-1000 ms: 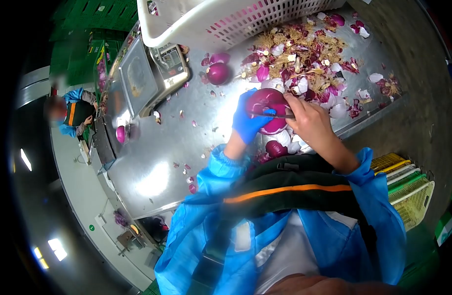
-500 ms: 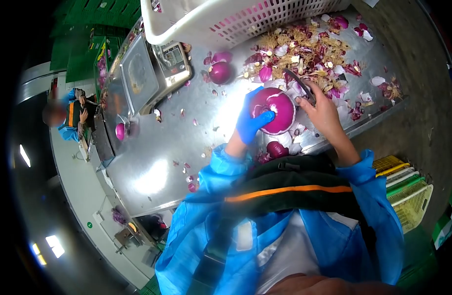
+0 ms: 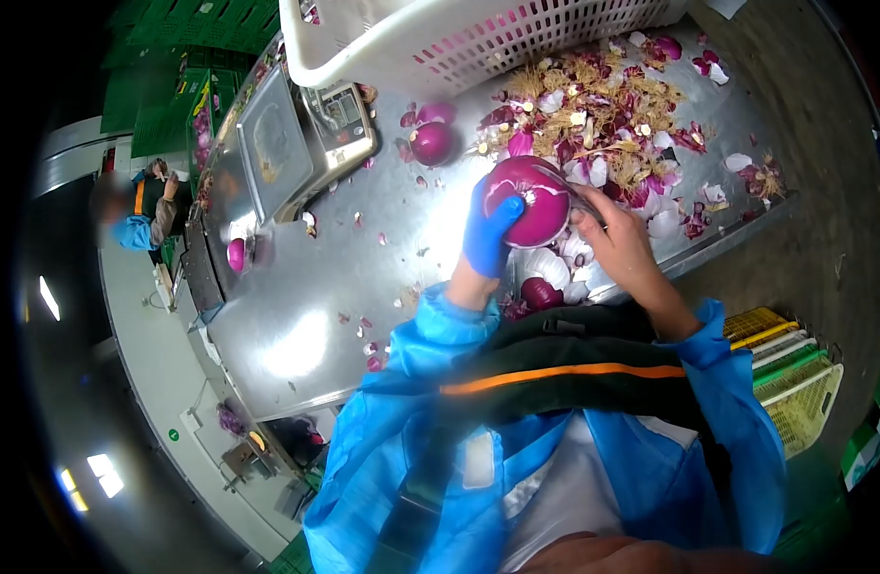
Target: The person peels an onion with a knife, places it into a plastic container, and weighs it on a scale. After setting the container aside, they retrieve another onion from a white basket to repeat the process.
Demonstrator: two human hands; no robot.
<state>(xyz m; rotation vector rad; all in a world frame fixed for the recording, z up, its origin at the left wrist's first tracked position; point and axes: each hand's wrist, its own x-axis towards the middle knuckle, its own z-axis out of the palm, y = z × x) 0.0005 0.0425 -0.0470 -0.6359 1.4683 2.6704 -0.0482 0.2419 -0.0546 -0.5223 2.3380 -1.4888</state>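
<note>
My left hand (image 3: 486,234), in a blue glove, grips a large red onion (image 3: 534,212) above the metal table, thumb across its near face. The onion's skin is shiny purple, with a pale spot near its middle. At its right side is my bare right hand (image 3: 620,247), fingers closed round a knife (image 3: 576,191) whose blade lies against the onion's upper right, partly hidden. Beneath the hands are white and purple peels (image 3: 545,268) and a smaller dark red onion (image 3: 541,293) near the table edge.
A white perforated crate (image 3: 459,48) stands at the back, beside a weighing scale (image 3: 339,124). Root and skin scraps (image 3: 602,105) heap at the right. Another onion (image 3: 433,143) sits left of them. A co-worker (image 3: 143,215) is at far left. Stacked baskets (image 3: 794,392) stand lower right.
The onion has turned in my left hand and shifted slightly up and left. My right hand has brought the knife from beside the onion in against it.
</note>
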